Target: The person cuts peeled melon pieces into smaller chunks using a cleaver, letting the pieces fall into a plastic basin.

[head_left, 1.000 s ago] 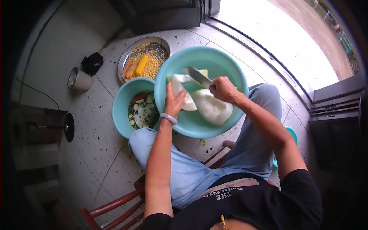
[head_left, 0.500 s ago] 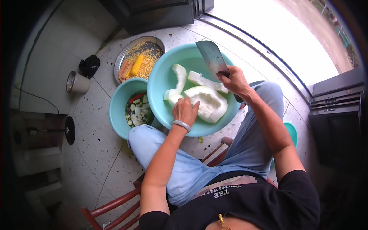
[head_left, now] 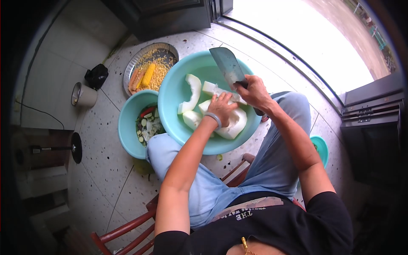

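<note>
Okay, left hand point(head_left: 220, 107) is inside the big round pale-teal plastic basin point(head_left: 170, 95), fingers spread, laid over the large white hollowed-out gourd chunk point(head_left: 236, 126) at the basin's near right; can't tell how hard it presses. Right hand point(head_left: 254, 91) is wrapped around the dark handle of the broad grey metal knife point(head_left: 226, 63), blade held over the basin's far right side, tip toward far left. Also in the basin: curved white gourd slice with greenish skin point(head_left: 194, 93) on the left, straight white gourd strip point(head_left: 210, 88) at far right, just beyond left fingertips, smaller white gourd wedge point(head_left: 191, 119) near left, beside the chunk. Left of it: smaller round teal plastic basin point(head_left: 127, 123) with chopped green, white and red vegetables point(head_left: 147, 127). Far left: round silver metal tray point(head_left: 165, 52), loose yellow corn kernels point(head_left: 160, 78), yellow corn cob point(head_left: 148, 75). All on white speckled tile floor point(head_left: 106, 140).
</note>
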The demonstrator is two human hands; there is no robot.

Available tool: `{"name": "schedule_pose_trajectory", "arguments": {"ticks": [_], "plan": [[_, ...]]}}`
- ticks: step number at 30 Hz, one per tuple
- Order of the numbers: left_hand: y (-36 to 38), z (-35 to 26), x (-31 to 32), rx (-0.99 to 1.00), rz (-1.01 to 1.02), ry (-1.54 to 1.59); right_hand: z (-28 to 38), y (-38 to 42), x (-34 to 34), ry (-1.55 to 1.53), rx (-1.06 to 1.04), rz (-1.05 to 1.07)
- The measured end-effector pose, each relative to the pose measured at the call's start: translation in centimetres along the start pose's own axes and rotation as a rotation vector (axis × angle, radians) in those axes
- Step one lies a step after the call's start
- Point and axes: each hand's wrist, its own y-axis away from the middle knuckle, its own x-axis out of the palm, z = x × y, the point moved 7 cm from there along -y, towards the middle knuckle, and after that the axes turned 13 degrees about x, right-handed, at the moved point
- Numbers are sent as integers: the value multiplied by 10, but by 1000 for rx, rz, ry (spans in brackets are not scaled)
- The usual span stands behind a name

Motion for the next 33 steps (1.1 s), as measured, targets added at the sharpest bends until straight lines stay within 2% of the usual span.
{"name": "schedule_pose_trajectory", "arguments": {"ticks": [6, 7, 14, 17, 20, 24, 28, 32, 33], "plan": [[-13, 7, -9, -27, 168, -32, -6, -3, -7, -5, -20, -21], [-10, 7, -10, 53, 137, -130, -8, -4, -8, -19, -29, -36], [3, 20, 11, 73, 546, -63, -1, -2, -19, -65, 124, -16], [2, 25, 13, 104, 655, -129, -1, -3, -19, -58, 86, -17], [5, 38, 5, 77, 510, -131, -1, -6, -20, -66, 24, -42], [10, 38, -53, -64, 289, -162, 0, -4, -24, -121, 51, -49], [31, 56, -90, -118, -171, 96, -1, -1, -31, -169, 66, -92], [69, 83, -110, -492, -434, 400, -2, 4, -38, -270, 26, -176], [82, 100, -97, -497, -534, 540, 2, 6, -40, -269, -34, -219]]}}
